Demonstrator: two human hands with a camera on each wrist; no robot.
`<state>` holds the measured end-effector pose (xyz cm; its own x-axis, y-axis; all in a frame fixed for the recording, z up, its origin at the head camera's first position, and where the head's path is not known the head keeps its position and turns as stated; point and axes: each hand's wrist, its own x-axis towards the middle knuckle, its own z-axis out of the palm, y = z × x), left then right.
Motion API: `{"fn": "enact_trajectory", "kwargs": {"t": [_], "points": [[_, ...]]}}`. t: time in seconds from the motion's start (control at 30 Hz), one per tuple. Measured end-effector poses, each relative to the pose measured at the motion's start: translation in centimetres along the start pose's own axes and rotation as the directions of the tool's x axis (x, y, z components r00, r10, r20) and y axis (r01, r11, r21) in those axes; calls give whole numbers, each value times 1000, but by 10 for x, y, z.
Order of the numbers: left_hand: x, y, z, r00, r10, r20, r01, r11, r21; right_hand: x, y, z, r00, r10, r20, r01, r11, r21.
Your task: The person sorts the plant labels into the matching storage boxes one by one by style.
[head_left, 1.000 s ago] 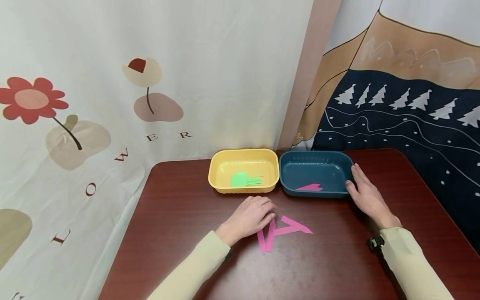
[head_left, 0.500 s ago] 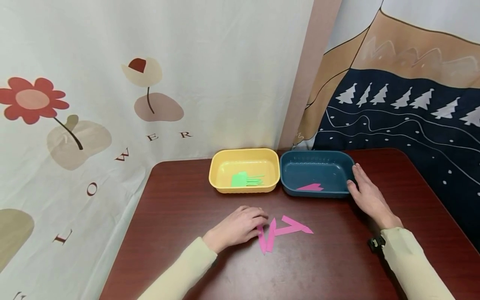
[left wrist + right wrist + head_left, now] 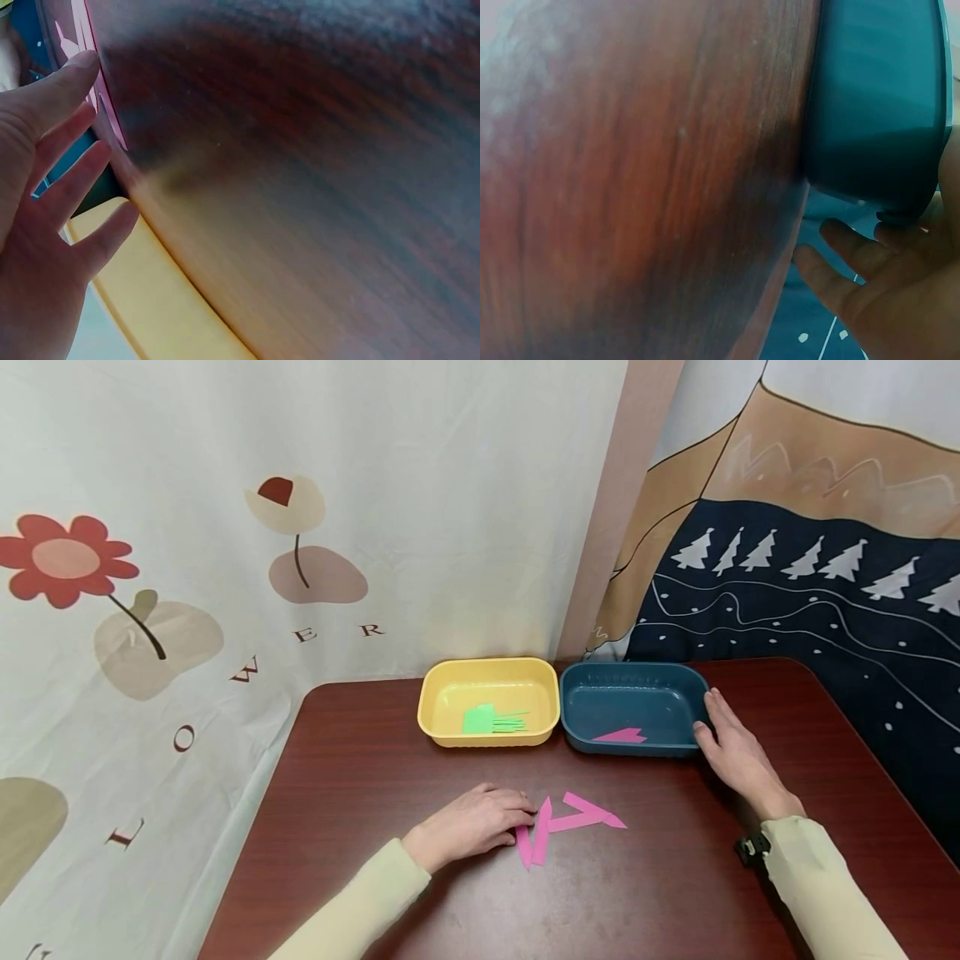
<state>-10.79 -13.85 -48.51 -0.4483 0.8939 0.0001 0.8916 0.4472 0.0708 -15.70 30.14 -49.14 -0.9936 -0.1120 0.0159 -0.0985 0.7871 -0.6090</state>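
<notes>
My left hand (image 3: 480, 822) is low over the table, its fingertips at the upper end of a pink paper strip (image 3: 523, 847) with a pointed tip. Seen from the left wrist, the fingers (image 3: 82, 176) are spread, and the thumb overlaps the pink strips (image 3: 112, 124). Beside it lie a second pointed strip (image 3: 542, 835) and a pink V-shaped pair (image 3: 592, 814). My right hand (image 3: 738, 760) rests with extended fingers against the right end of the dark blue bin (image 3: 637, 749), which holds a pink piece (image 3: 621, 736). The right wrist view shows that hand (image 3: 900, 292) beside the bin's outer wall.
A yellow bin (image 3: 487, 740) stands left of the blue one, the two side by side at the back of the dark red wooden table (image 3: 352, 760). Inside it are a green piece (image 3: 477, 719) and several thin green strips. Printed curtains (image 3: 480, 510) hang behind the table.
My left hand has drawn back to the left and toward me, uncovering the top of the second strip, and settled at the leftmost strip. The right hand has stayed at the blue bin.
</notes>
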Motion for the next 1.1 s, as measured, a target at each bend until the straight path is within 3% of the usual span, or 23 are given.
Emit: {"fn": "enact_trajectory", "kwargs": {"t": [0.17,0.5,0.73,1.1], "points": [[1,1,0,999,-19,26,19,1000,-3,-1,-1,-1,1000,-8,1,8,1000,5],[3,1,0,999,-26,19,26,999,24,0,0,-1,1000,-11,-1,11,1000,2],[5,0,-1,999,-20,26,17,994,106,0,1,-1,1000,-18,-9,18,1000,-5],[12,-1,-7,998,-1,59,-5,995,103,0,1,-2,1000,-13,-4,13,1000,-8]]}}
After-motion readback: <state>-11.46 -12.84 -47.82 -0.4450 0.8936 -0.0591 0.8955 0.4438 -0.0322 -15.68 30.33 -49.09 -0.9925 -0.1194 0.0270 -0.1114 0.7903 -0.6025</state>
